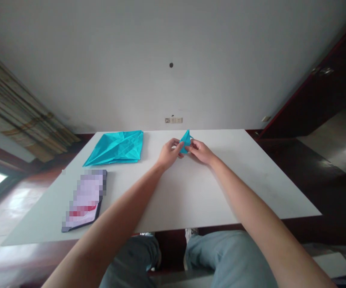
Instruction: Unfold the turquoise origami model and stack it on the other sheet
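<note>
Both my hands reach out over the far middle of a white table (191, 192). Together they pinch a small folded piece of turquoise paper (186, 140) with a pointed tip sticking up. My left hand (169, 153) grips its left side, fingers closed on it. My right hand (199, 151) holds its right side with fingertips pressed on the fold. Part of the paper is hidden between my fingers.
A stack of larger turquoise folded sheets (117, 148) lies at the far left of the table. A blurred tablet or booklet (85, 199) rests near the left front edge. A wall with a socket (173, 120) stands behind; a dark wooden door (320, 96) is to the right.
</note>
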A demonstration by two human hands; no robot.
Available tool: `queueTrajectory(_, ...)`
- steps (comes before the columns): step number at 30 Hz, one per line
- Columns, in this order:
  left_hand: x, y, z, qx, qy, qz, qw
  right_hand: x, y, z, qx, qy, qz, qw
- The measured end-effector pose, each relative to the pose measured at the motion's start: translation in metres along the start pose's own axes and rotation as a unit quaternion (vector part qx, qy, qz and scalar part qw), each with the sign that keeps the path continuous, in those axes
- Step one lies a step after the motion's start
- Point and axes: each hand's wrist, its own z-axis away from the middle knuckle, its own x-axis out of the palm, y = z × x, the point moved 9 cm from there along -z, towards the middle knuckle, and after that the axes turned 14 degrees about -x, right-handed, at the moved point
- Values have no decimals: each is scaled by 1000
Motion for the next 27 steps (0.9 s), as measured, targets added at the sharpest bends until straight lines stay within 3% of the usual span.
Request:
queueTrajectory(4, -1, 0, 2, 3, 15, -5, 1000, -2, -2, -1, -18, -4, -22, 1000)
queueTrajectory(10, -2, 6, 8, 44, 73, -122, 989, -6, -2, -1, -38, -5, -32, 999)
queueTrajectory(13, -1, 8, 9, 49, 77, -152, 984, -4, -4, 0, -61, -14, -27, 998)
queueTrajectory(27, -1, 3, 3, 58, 59, -53, 995, -2, -6, -2, -65, -18, -23, 997)
